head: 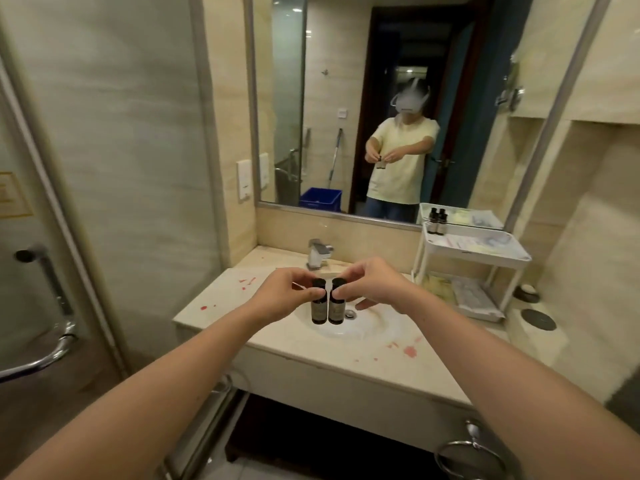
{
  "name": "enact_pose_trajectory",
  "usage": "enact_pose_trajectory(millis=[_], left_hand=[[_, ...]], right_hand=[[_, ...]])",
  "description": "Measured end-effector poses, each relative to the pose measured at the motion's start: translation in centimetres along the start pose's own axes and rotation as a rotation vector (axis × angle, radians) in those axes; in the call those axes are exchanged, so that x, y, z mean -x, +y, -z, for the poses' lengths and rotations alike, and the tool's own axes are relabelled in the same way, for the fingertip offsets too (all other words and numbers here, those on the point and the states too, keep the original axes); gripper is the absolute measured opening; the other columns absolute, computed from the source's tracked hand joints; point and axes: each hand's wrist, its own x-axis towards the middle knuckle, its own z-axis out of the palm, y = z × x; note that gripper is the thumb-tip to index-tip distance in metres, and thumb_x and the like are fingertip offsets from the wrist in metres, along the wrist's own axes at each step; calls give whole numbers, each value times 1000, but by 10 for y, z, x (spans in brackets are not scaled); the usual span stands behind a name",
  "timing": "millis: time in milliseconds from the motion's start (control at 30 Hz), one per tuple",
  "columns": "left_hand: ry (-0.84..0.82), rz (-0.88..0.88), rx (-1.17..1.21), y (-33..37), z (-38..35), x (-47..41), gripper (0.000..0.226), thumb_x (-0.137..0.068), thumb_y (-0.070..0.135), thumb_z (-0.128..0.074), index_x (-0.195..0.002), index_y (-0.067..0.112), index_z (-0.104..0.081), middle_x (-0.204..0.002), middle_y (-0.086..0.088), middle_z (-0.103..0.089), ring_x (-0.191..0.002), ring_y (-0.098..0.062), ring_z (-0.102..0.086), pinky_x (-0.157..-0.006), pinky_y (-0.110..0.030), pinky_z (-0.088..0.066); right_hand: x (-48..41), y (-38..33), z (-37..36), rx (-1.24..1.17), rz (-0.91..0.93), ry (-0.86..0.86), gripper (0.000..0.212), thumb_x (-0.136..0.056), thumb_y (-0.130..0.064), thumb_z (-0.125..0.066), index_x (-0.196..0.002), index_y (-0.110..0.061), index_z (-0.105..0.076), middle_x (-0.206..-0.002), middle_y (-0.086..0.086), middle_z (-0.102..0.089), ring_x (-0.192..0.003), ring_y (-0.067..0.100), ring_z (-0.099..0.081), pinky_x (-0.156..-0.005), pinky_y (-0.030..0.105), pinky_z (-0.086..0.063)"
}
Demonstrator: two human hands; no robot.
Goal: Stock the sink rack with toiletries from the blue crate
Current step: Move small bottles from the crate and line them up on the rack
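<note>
Two dark, black-capped cylindrical bottles [319, 310] between fingers [313, 293].

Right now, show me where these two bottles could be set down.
Free: the counter left of the basin, up to the wall, and the strip between basin and front edge. Crowded: the rack, top tier with bottles at back left and flat packets, lower tier also packed.

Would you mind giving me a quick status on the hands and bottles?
Left hand pinches left bottle, right hand pinches right bottle, over the sink. Rack at right, stocked bottles on top. Nothing seen in the way.
</note>
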Motion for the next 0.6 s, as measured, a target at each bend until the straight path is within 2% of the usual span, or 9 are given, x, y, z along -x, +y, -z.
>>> enact_pose_trajectory(millis=[167,333,600], left_hand=[[-106,-109,-114,23,-26,-48,15,-84,28,-74,-99,28,-72,-95,11,-72,-89,-9,-66,-85,-31,-53],[-191,-209,-176,44,-51,-102,28,-85,29,-72,-112,19,-71,-102,7,-72,-92,-8,-66,-86,-32,-55],[-319,-333,-167,64,-87,-192,27,-86,26,-72,-111,16,-70,-95,7,-69,-86,-7,-64,-71,-17,-48]], right_hand=[[-7,17,40,127,-48,95,17,-78,-16,-81,-93,-18,-74,-91,3,-75,-89,15,-71,-69,27,-59],[-20,33,79,160,-94,197,21,-79,-16,-79,-99,-14,-74,-93,2,-75,-87,14,-70,-63,24,-56],[-55,59,129,108,-173,374,18,-79,-18,-79,-96,-17,-75,-91,1,-75,-88,15,-70,-71,30,-60]])
